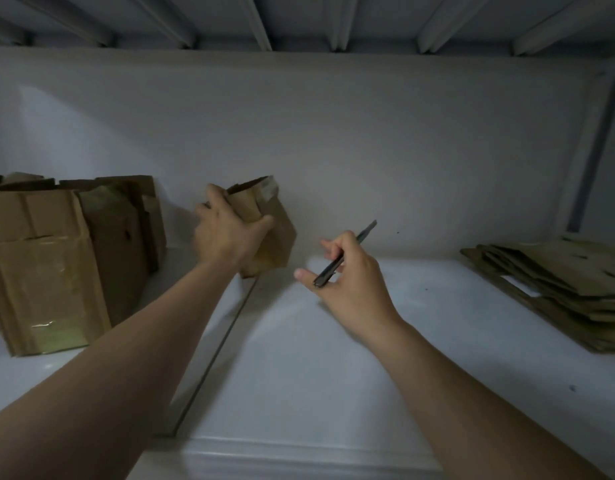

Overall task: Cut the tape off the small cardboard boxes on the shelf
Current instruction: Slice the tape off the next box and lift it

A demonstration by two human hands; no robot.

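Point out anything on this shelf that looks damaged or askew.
The front box at the left is creased, its tape wrinkled. The small box in the left hand is tilted, one flap sticking up. The flattened cardboard stack at the right lies fanned out unevenly. Nothing is spilled.

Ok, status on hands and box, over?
Left hand grips small box, tilted. Right hand holds cutter, blade clear of the box. Taped boxes left, flattened stack right; nothing between cutter and box.
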